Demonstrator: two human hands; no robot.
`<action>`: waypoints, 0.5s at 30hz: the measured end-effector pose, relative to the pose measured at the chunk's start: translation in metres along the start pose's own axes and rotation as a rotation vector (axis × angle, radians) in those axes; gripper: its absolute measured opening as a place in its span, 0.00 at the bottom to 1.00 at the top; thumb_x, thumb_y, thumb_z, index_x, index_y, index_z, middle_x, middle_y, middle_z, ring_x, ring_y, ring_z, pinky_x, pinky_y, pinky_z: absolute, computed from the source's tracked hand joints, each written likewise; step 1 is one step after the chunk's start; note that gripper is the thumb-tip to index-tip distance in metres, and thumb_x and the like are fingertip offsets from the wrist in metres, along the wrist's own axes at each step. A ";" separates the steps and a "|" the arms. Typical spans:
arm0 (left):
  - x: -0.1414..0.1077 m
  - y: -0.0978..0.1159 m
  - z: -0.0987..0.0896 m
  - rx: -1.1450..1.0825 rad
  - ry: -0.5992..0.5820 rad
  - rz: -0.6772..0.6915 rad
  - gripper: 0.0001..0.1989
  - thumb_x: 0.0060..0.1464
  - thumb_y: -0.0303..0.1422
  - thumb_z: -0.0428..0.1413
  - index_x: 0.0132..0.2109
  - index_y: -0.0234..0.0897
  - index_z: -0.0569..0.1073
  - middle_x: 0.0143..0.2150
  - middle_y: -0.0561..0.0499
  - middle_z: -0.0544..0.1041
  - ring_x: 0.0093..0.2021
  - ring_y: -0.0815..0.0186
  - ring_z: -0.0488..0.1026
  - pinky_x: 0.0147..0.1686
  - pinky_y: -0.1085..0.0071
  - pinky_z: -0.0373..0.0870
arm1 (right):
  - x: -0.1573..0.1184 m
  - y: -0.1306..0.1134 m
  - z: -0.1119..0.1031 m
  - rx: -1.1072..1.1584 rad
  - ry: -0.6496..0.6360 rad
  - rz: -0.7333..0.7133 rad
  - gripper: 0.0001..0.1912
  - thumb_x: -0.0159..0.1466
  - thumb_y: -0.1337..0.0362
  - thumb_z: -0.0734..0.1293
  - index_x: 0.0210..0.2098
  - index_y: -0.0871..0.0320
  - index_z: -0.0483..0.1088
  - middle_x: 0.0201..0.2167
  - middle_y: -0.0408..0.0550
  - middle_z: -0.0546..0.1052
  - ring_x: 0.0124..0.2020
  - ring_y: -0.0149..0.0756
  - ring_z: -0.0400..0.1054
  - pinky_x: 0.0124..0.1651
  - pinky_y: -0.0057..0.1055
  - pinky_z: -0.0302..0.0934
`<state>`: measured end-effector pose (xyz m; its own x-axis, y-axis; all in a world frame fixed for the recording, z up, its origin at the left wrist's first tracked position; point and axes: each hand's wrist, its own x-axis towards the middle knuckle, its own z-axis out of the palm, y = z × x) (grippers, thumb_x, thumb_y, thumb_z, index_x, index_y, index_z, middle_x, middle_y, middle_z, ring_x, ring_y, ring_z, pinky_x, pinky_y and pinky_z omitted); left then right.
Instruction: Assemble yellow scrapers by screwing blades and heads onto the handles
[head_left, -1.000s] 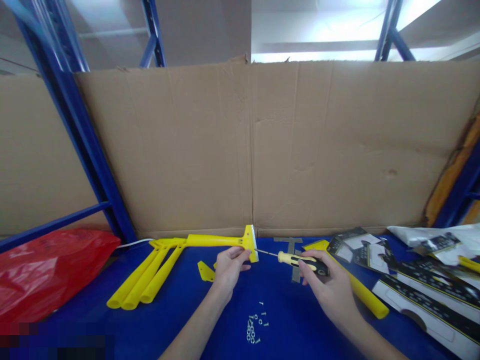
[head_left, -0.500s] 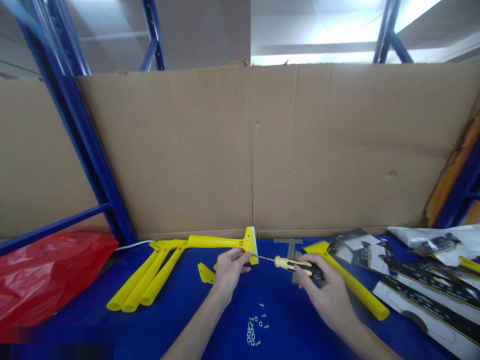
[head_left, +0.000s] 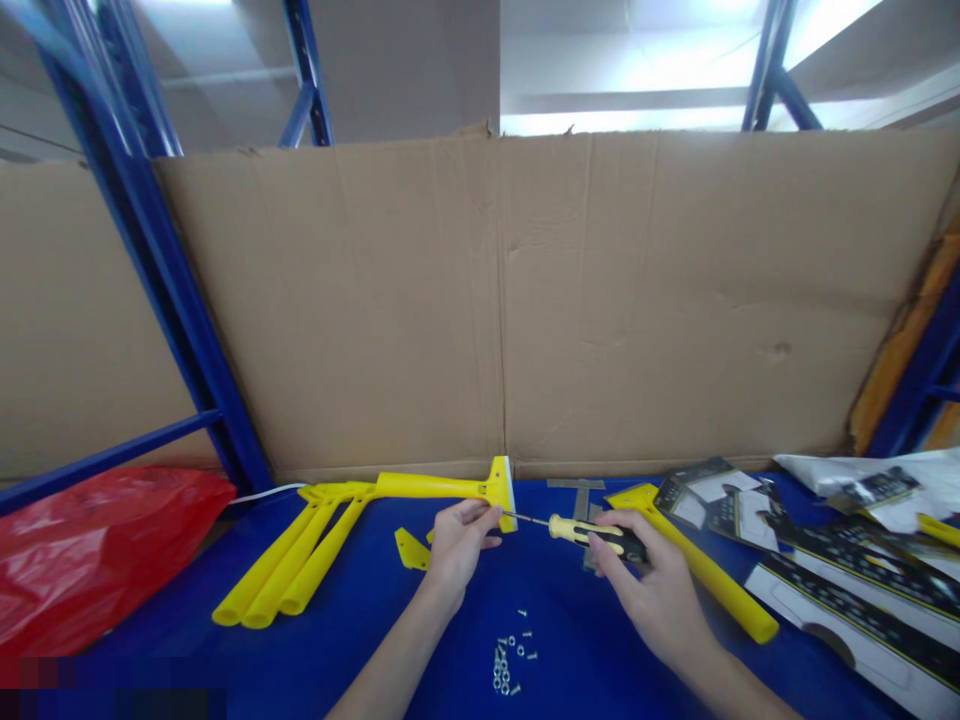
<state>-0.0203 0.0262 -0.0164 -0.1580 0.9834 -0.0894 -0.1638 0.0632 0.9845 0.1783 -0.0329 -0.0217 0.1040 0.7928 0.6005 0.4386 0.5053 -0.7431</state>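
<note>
My left hand (head_left: 459, 545) pinches the lower head of a yellow scraper (head_left: 431, 486), whose handle points left and whose head has a pale edge on its right. My right hand (head_left: 651, 570) is wrapped round the yellow-and-black handle of a screwdriver (head_left: 585, 532). The screwdriver's shaft points left, and its tip meets the scraper head beside my left fingertips; the exact contact is hidden. Below, between my forearms, several small screws and nuts (head_left: 502, 670) lie on the blue table (head_left: 360, 650). A small yellow piece (head_left: 410, 550) rests left of my left hand.
Several yellow handles (head_left: 274, 570) lie at the left, near a red plastic bag (head_left: 120, 550). Another yellow scraper (head_left: 712, 580) lies right of my right hand, beside black-and-white packaging (head_left: 877, 600). A cardboard wall (head_left: 375, 320) closes off the back between blue posts (head_left: 187, 300).
</note>
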 end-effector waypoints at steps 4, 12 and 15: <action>0.000 0.000 0.000 0.008 -0.005 0.002 0.04 0.46 0.19 0.59 0.32 0.27 0.76 0.31 0.44 0.80 0.27 0.68 0.76 0.21 0.79 0.72 | 0.000 0.000 0.000 -0.007 -0.007 -0.002 0.07 0.59 0.59 0.64 0.32 0.56 0.68 0.26 0.46 0.75 0.27 0.38 0.71 0.30 0.32 0.65; 0.002 -0.004 -0.003 0.032 -0.021 0.019 0.04 0.48 0.21 0.58 0.34 0.27 0.77 0.33 0.43 0.80 0.29 0.67 0.77 0.22 0.78 0.73 | 0.000 0.001 0.001 -0.026 -0.023 -0.016 0.06 0.61 0.59 0.64 0.33 0.56 0.67 0.26 0.46 0.76 0.26 0.37 0.71 0.30 0.31 0.65; 0.003 -0.006 -0.003 0.040 -0.028 0.030 0.05 0.47 0.22 0.59 0.34 0.27 0.77 0.33 0.43 0.80 0.30 0.66 0.77 0.22 0.78 0.73 | 0.000 -0.002 0.001 -0.053 -0.021 -0.057 0.05 0.61 0.61 0.63 0.33 0.56 0.67 0.27 0.46 0.75 0.28 0.37 0.71 0.31 0.31 0.65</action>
<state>-0.0227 0.0285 -0.0231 -0.1347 0.9893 -0.0561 -0.1203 0.0399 0.9919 0.1770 -0.0333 -0.0205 0.0587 0.7705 0.6347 0.4898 0.5318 -0.6909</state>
